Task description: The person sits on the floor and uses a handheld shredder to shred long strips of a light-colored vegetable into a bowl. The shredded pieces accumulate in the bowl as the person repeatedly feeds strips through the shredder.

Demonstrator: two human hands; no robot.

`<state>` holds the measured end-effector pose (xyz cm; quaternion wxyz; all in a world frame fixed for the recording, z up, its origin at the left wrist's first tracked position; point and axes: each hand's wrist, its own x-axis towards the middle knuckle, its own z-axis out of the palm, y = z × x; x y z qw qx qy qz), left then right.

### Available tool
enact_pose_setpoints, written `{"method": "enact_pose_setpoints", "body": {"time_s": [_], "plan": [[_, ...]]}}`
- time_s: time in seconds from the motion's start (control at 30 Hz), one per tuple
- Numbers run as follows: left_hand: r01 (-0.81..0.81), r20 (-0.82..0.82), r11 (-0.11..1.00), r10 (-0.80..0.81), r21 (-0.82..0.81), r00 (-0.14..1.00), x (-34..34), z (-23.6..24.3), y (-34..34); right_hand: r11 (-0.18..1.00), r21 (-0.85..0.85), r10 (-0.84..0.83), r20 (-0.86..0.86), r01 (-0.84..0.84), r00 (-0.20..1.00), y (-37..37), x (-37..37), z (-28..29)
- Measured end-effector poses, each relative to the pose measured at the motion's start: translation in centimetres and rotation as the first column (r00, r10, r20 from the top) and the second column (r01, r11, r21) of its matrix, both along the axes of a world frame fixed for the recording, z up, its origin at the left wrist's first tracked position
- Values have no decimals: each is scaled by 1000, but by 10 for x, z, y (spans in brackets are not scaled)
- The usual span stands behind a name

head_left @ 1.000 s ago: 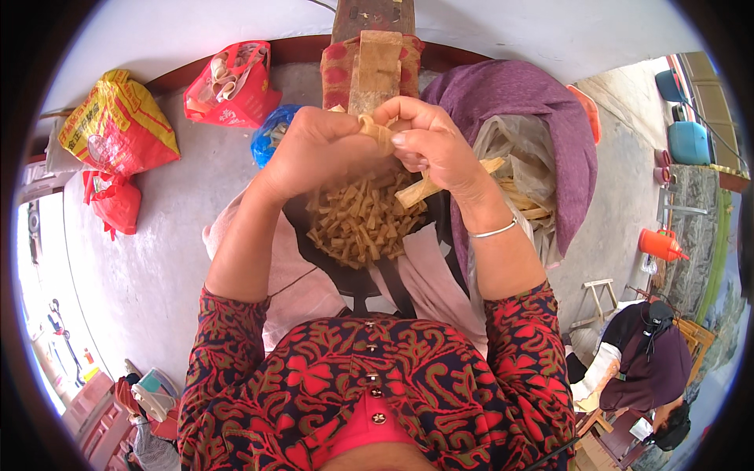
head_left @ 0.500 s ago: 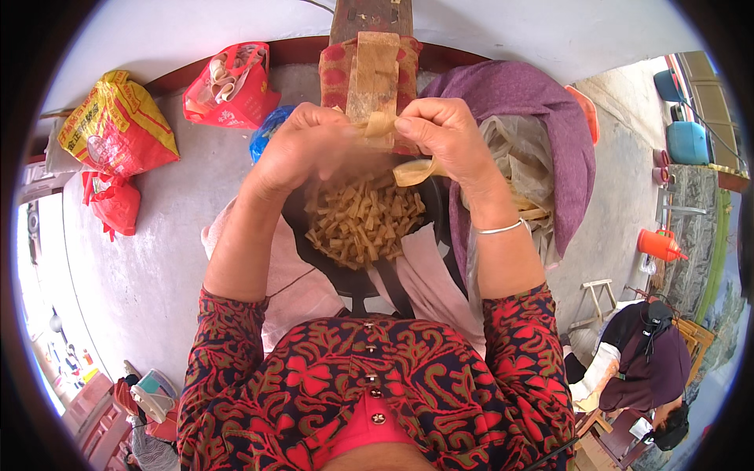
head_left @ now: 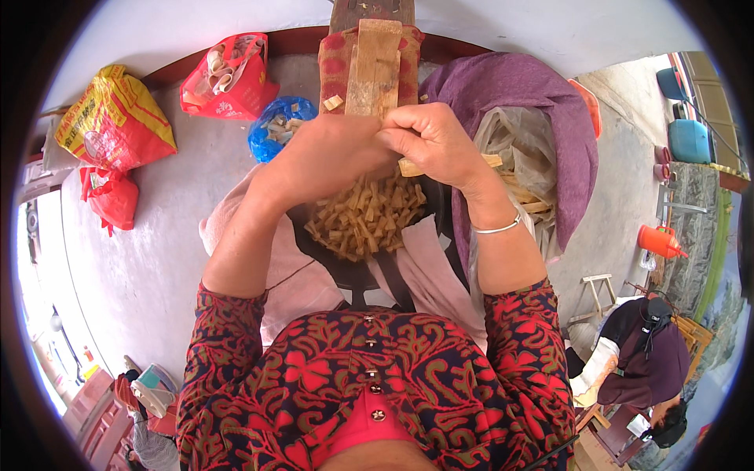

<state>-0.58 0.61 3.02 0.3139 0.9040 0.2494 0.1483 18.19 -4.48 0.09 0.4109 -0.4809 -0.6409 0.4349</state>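
Above a dark basin (head_left: 345, 271), my hands meet at their fingertips. My right hand (head_left: 436, 145) is closed in a pinch on a pale yellow, flat strip (head_left: 410, 167), whose other end (head_left: 492, 160) sticks out to the right under the wrist. My left hand (head_left: 334, 153), slightly blurred, is curled against the right fingertips; what its fingers hold is hidden. Short tan cut pieces (head_left: 365, 216) are heaped in the basin. Just beyond the hands lies a worn wooden board (head_left: 375, 67) on a red patterned cloth (head_left: 334, 67), with one small pale piece (head_left: 333, 103) beside it.
To the right, a purple cloth (head_left: 577, 165) surrounds a clear plastic bag (head_left: 514, 129) with more strips. A blue bag (head_left: 263, 141), a red bag (head_left: 236, 98) and a yellow-red sack (head_left: 118, 122) stand to the left. Another person (head_left: 648, 353) bends over at the lower right.
My left hand has moved right, closing the gap to the right hand. The strip's loop that hung between them is gone from sight; one end now points right.
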Motion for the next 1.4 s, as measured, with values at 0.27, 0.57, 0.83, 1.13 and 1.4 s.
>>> {"method": "enact_pose_setpoints", "body": {"time_s": [0.27, 0.57, 0.83, 1.13, 1.4], "plan": [[-83, -59, 947, 67, -310, 996, -16, -16, 30, 993, 19, -120, 0, 120, 993, 7, 17, -1], [-413, 10, 902, 415, 126, 910, 13, -54, 57, 881, 82, -471, 254, 466, 845, 52, 3, -29], [-308, -404, 949, 307, 64, 862, -3, -20, 26, 941, -160, -285, 96, 297, 954, 39, 10, -28], [134, 280, 250, 911, -959, 304, 28, -8, -6, 790, -512, -198, -734, -338, 650, 8, -36, -2], [-409, 737, 782, 603, -470, 305, -15, -12, 24, 757, -424, -216, -880, -497, 423, -6, -35, 8]]}}
